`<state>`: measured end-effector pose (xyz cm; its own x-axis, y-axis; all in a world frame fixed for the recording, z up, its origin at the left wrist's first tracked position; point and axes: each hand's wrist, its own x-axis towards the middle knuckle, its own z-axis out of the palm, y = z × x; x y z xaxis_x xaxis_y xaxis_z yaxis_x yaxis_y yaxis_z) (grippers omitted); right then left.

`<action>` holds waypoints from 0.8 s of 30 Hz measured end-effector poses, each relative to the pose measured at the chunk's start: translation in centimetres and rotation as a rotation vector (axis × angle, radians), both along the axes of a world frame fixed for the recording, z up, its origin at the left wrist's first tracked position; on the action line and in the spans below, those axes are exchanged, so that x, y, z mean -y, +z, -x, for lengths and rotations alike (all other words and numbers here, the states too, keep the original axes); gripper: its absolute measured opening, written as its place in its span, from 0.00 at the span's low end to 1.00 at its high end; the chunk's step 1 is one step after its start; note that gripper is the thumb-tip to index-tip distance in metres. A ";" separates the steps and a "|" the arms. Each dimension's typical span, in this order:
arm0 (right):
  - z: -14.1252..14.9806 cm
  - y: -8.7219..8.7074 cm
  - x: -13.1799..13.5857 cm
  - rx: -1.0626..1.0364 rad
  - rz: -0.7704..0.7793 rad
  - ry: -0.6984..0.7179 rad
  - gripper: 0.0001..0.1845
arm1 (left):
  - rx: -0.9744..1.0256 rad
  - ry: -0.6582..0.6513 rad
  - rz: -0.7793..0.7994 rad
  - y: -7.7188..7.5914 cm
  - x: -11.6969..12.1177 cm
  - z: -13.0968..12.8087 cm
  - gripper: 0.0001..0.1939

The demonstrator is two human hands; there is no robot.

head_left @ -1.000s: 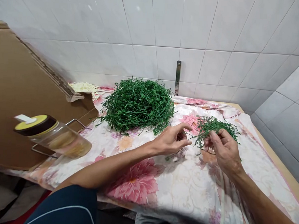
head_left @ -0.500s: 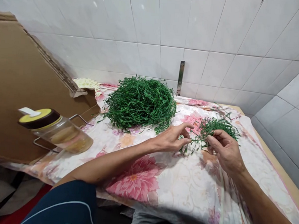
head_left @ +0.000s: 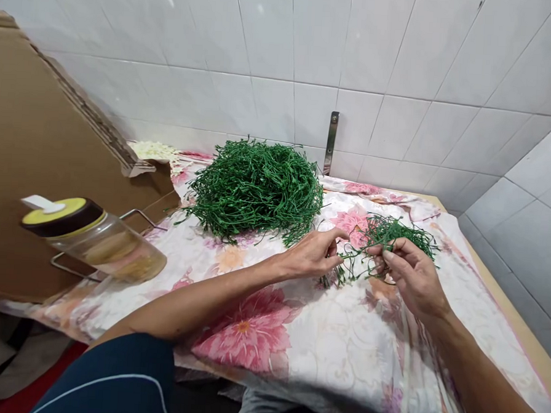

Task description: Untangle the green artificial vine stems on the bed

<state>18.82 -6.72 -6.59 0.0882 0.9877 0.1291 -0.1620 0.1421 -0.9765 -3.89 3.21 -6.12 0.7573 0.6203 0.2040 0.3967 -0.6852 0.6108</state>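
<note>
My right hand [head_left: 411, 266] pinches thin green artificial stems between thumb and forefinger, at the near edge of a small heap of green stems [head_left: 406, 235]. Just left of it is my left hand [head_left: 312, 254], its thumb and forefinger apart. The other fingers of that hand curl under the palm around a few green stems [head_left: 334, 276], whose ends show below; the grip itself is partly hidden. Strands stretch across the gap between both hands. Behind my left hand sits a large pile of the same green stems [head_left: 258, 190].
A flowered cloth [head_left: 246, 328] covers the table. At the left a clear bottle with a yellow-and-brown lid [head_left: 125, 251] leans in a wire holder beside a cardboard box [head_left: 38, 157]. Pale small pieces [head_left: 153, 151] lie behind the box. A metal bracket [head_left: 331, 141] stands against the tiled wall.
My right hand's fingertips have shifted slightly left, pinching a strand nearer to my left hand. My left hand keeps almost the same pose. The view has moved a little.
</note>
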 end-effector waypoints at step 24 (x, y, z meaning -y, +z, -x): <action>-0.4 1.6 -0.6 0.367 -0.244 -0.201 0.09 | -0.137 0.013 -0.235 2.2 0.8 0.6 0.13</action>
